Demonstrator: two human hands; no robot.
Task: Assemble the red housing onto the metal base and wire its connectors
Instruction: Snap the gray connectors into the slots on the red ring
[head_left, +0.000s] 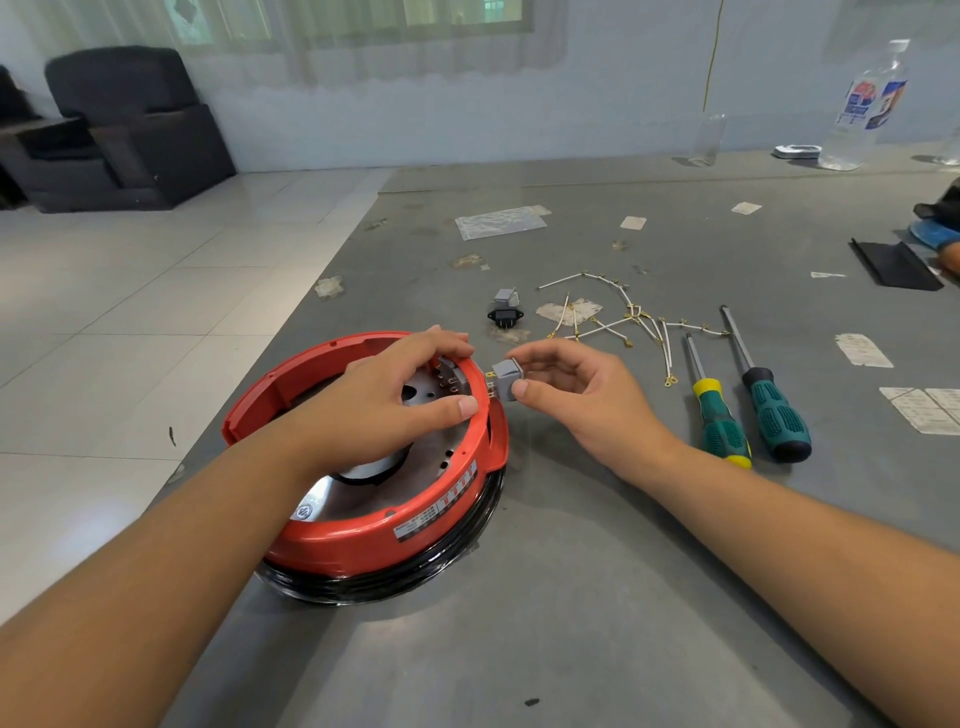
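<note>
Two screwdrivers (748, 395) lie side by side on the grey table (571, 597); beyond them, a clear bottle (865, 111); far left of it, a black armchair (130, 124).

Tiled floor (130, 291) — dark armchair (130, 124)

Reached in from the lower left with the left hand (395, 395), forearm angled up and to the right, palm down, fingers curled over and gripping the far rim of the red housing (363, 525), thumb stretched out to the right along that rim. Came in from the lower right with the right hand (576, 389), wrist bent inward, thumb and forefinger pinching a small grey switch (506, 378), other fingers loosely curled behind.
</note>
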